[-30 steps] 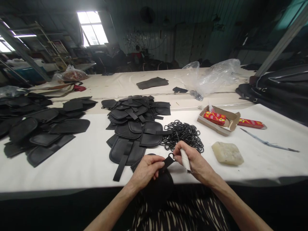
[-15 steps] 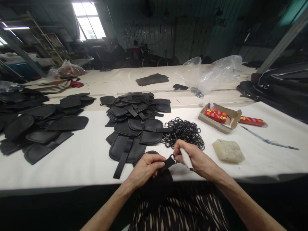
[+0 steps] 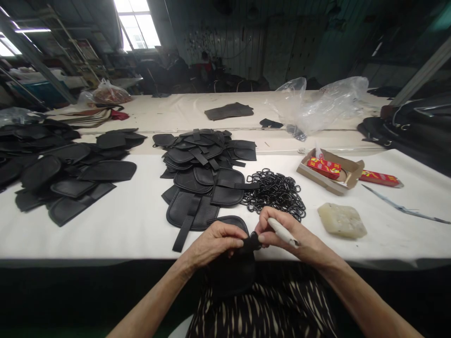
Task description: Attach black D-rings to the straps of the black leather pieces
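My left hand pinches a black strap between thumb and fingers at the table's front edge. The strap belongs to a black leather flap that hangs down over my lap. Facing it, my right hand pinches the strap's end with a small black ring, partly hidden by the fingers. A white, thick, rod-like piece is tucked in the right hand; its kind is unclear. Just beyond my hands lie a heap of black metal rings and a pile of black flaps with straps.
More black pieces are heaped on the left. To the right are a yellowish block, an open cardboard box with red packets, and a thin pointed tool. Clear plastic bags lie farther back.
The strap's end, earlier stretched toward the ring, is now bunched at the ring between my fingertips. My hands have come closer together. The whole view has shifted slightly.
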Demonstrator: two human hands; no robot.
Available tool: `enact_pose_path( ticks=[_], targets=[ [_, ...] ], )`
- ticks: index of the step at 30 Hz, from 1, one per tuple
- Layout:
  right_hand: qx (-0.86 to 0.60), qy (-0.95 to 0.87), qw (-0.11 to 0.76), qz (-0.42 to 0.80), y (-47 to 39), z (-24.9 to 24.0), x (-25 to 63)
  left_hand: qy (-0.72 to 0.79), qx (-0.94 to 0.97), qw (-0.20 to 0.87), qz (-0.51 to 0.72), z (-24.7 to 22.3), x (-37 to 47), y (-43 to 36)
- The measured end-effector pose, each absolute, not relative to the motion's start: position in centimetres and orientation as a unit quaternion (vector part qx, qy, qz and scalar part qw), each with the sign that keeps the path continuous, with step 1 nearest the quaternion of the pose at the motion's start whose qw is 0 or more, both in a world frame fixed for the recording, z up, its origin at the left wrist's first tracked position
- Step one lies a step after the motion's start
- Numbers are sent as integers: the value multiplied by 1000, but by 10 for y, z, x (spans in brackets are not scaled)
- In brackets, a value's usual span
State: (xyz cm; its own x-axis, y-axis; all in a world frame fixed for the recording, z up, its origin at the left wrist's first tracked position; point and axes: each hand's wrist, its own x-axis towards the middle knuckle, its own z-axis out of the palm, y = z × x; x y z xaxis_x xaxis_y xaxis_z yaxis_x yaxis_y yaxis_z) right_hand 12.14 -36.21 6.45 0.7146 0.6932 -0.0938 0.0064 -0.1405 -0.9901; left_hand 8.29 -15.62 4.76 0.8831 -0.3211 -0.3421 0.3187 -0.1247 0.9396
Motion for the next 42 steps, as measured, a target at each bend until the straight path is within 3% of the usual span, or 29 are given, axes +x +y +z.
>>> enact_pose_path(
  ticks=[5,13,18,24,35,42],
  targets=[
    [-620,-215,681,323,-357,59,115,3,685,687,-242,41,81,-156],
    [-712,-183,619,276,-346,65,102,-25,751,628,-201,44,74,-158],
    [-740,-187,597,245,-345,61,105,-5,697,685,-211,45,69,-162],
    [-761,-123,631,90,-332,42,93,78,631,761,-128,35,67,-174],
    [-759,-59,648,25,-325,28,74,137,701,699,18,28,52,-199],
    [-763,-53,645,17,-328,26,79,123,726,676,26,25,44,-208]
  ],
)
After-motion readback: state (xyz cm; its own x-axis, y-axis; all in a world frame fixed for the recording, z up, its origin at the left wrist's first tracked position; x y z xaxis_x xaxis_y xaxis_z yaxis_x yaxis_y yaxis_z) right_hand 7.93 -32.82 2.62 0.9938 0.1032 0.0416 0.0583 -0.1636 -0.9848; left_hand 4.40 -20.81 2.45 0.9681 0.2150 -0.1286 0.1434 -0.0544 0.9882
